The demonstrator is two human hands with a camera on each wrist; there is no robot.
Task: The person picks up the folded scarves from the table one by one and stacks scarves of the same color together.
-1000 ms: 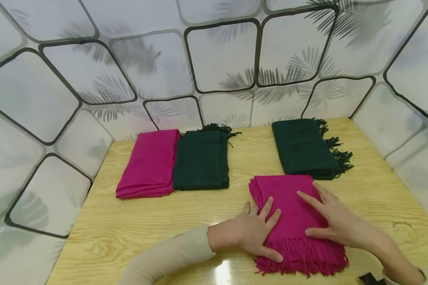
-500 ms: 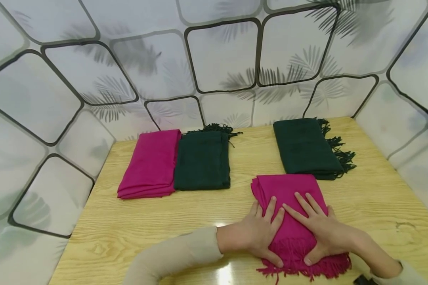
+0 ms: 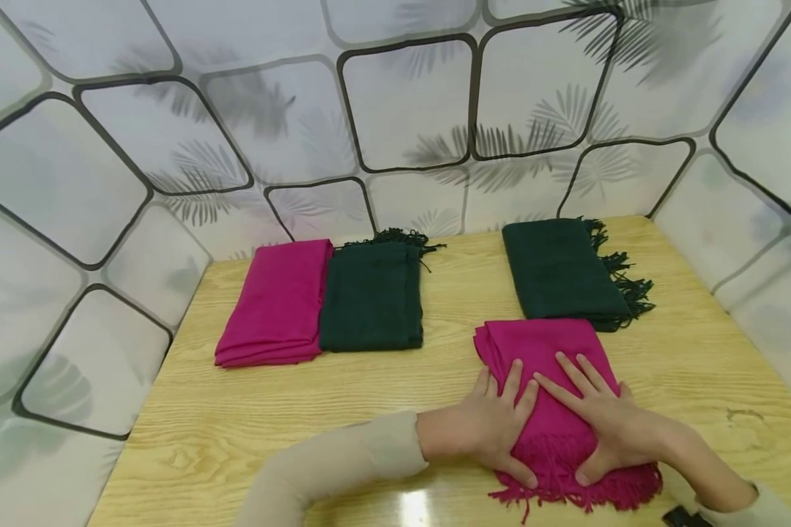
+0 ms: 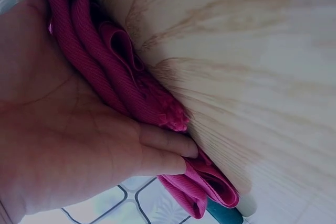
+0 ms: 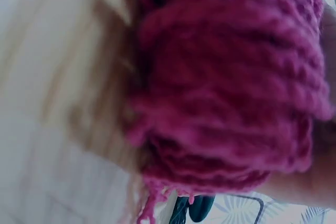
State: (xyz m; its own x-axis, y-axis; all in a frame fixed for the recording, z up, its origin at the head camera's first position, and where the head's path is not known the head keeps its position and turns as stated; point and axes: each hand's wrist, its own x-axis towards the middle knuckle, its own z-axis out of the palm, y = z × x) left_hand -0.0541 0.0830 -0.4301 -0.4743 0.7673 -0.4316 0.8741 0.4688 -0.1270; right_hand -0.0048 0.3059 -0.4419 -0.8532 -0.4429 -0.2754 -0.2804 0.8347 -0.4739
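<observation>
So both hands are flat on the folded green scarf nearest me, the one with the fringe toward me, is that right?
Not quite: the scarf under the left hand and right hand is magenta, not green, as the head view shows. Both hands lie flat on it, fringe toward you.

Right wrist view blurred; magenta scarf fills it; fringe partly under hands.

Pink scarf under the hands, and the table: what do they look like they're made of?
Pink scarf: soft woven cloth, perhaps wool or acrylic; the left wrist view shows a ribbed weave, and it has a loose yarn fringe. Matte. Table: pale wood or wood-look laminate, with grain lines and a glossy glare spot.
</observation>
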